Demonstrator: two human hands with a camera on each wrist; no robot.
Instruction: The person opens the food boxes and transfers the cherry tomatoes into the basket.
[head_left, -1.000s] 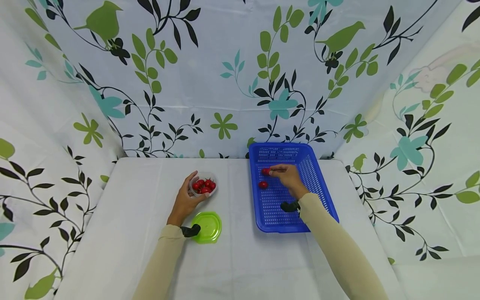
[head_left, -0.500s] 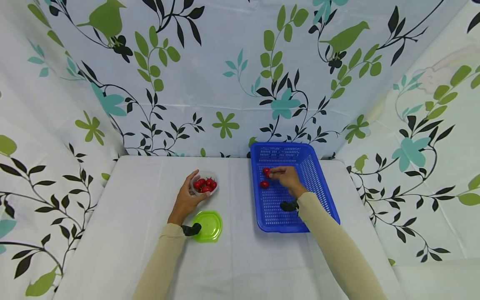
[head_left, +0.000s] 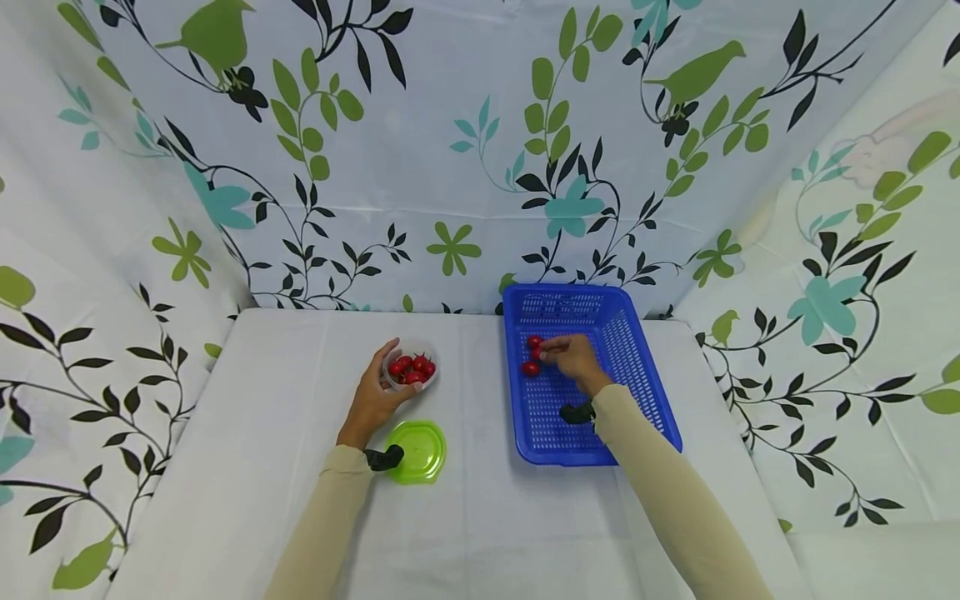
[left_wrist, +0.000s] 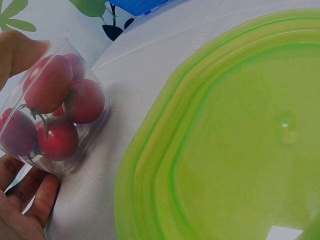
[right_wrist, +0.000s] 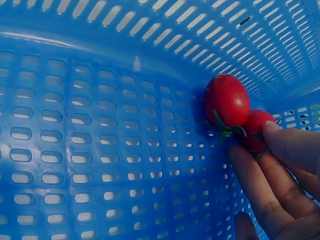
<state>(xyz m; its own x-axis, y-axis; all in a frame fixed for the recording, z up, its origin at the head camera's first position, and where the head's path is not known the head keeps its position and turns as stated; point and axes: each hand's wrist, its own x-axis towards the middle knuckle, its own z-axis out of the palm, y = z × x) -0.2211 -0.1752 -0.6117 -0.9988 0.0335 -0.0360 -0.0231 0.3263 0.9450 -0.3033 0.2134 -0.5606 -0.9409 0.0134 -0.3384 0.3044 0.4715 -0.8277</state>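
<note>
In the head view my left hand (head_left: 375,396) grips a small clear plastic container (head_left: 393,382) from its left side. Several red cherry tomatoes (head_left: 420,363) with green stems lie inside it, also seen through the wall in the left wrist view. My right hand (head_left: 576,360) reaches into a blue basket (head_left: 647,417). Between its thumb and fingers it pinches a cherry tomato (right_wrist: 254,131), partly covered by the thumb. Another cherry tomato (right_wrist: 226,100) lies right beside it on the basket floor. Two loose tomatoes show in the head view, one at the far side (head_left: 535,342), one nearer (head_left: 530,368).
A green translucent lid (head_left: 417,452) lies on the white-covered table (head_left: 480,533) under the left wrist's black strap and camera. The basket has raised, slotted walls. Patterned curtains (head_left: 420,167) close off the back and both sides.
My right fingers have shifted slightly toward the near side of the basket, and a tomato at their tips now shows between the two others. The left hand keeps its hold; the view drifts slightly.
</note>
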